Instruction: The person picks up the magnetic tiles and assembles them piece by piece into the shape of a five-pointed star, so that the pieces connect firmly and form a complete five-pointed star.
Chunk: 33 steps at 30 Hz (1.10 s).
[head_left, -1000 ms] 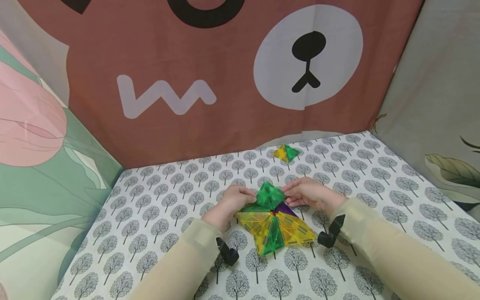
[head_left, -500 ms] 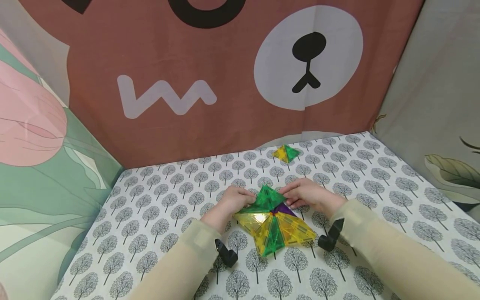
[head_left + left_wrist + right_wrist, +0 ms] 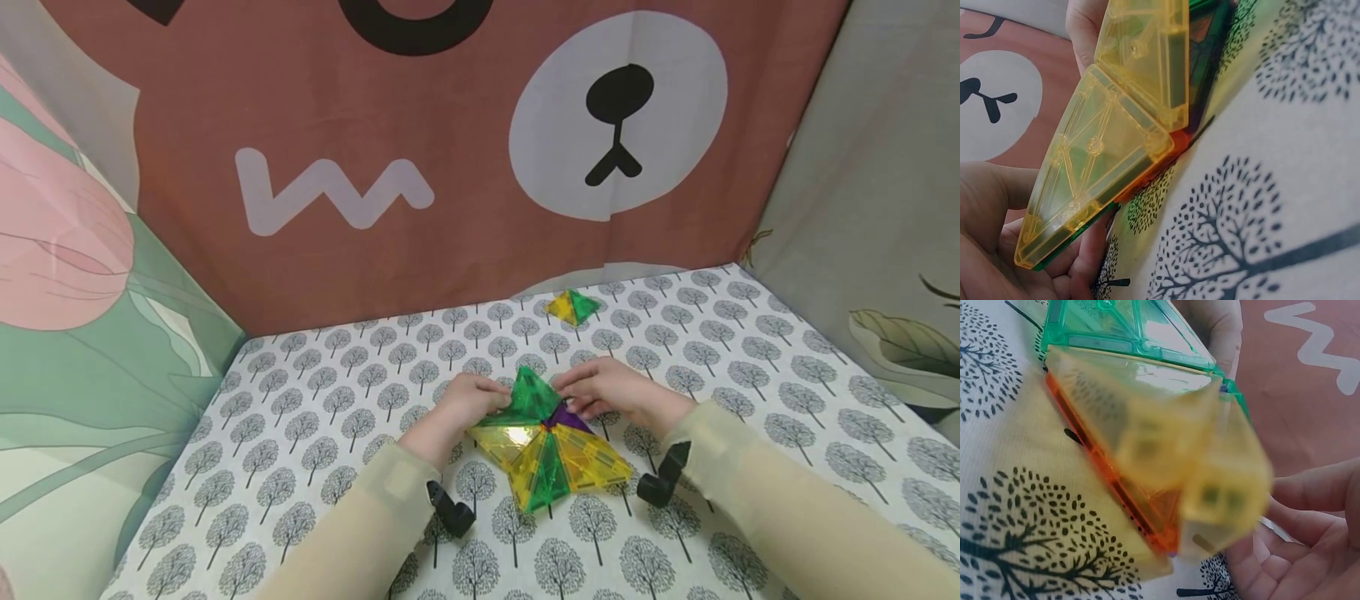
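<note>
1. While both my hands meet over the middle of the tabletop (image 3: pixel 315 433), they work on a cluster of tiles (image 3: pixel 551 454) lying on the tree-print cloth; its near part lies flat, yellow and green triangles fanned round a centre, with a purple one on the right.
2. My left hand (image 3: pixel 468 404) has its grip closed on the left edge of a green tile (image 3: pixel 531 392) that stands tilted up at the far side of the cluster; the fingers curl round that edge.
3. My right hand (image 3: pixel 607 387) pinches the same green tile from the right, fingertips at its upper edge, just above the purple piece.
4. From the left wrist, yellow tiles (image 3: pixel 1110 156) show edge-on against the cloth, with an orange layer beneath them; my fingers (image 3: pixel 997 250) lie under their lower end.
5. From the right wrist, a green tile (image 3: pixel 1122 331) sits above blurred yellow ones, orange under them; my palm (image 3: pixel 1297 544) is close beside.
6. A small pyramid (image 3: pixel 572 307) of yellow and green stands well apart, near the bear backdrop (image 3: pixel 450 125).
</note>
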Each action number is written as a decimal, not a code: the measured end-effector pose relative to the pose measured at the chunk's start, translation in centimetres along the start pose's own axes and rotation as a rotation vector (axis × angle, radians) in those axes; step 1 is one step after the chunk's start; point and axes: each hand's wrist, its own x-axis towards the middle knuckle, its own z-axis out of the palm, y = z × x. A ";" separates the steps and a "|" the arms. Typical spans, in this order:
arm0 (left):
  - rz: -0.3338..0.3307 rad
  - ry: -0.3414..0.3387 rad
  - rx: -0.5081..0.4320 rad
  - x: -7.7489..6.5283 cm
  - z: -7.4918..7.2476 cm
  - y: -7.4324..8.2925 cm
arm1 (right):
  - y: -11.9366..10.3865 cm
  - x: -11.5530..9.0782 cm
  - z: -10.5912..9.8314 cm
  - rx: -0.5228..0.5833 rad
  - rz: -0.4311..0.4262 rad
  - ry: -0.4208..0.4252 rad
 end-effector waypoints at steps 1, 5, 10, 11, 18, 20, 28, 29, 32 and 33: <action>0.000 0.000 0.001 0.0 0.0 0.0 | 0.0 -0.1 0.0 -0.003 -0.002 -0.001; -0.003 0.002 0.011 -0.2 0.1 0.1 | 0.0 -0.4 -0.1 -0.014 -0.010 -0.003; 0.001 -0.005 0.006 -0.4 0.0 0.0 | -0.3 -1.1 -0.4 -0.027 0.004 -0.009; 0.003 -0.010 0.008 -0.5 -0.1 -0.1 | -0.4 -1.5 -0.4 -0.040 0.012 -0.004; 0.016 -0.038 0.072 -1.7 -1.2 -0.6 | -1.5 -7.1 -1.0 -0.336 0.070 0.010; 0.023 -0.045 0.084 -1.9 -1.5 -0.8 | -1.4 -9.0 -1.0 -0.353 0.082 -0.008; 0.033 -0.054 0.095 -2.5 -2.0 -1.2 | 0.9 -13.3 0.6 -0.046 0.033 -0.096; 0.033 -0.054 0.089 -2.5 -2.1 -1.2 | 1.1 -13.5 0.9 -0.018 0.024 -0.092; 0.027 -0.059 0.082 -2.8 -2.1 -1.4 | 1.4 -14.0 1.3 0.039 0.008 -0.066; 0.033 -0.058 0.085 -2.8 -2.2 -1.5 | 1.5 -14.0 1.4 0.046 0.008 -0.053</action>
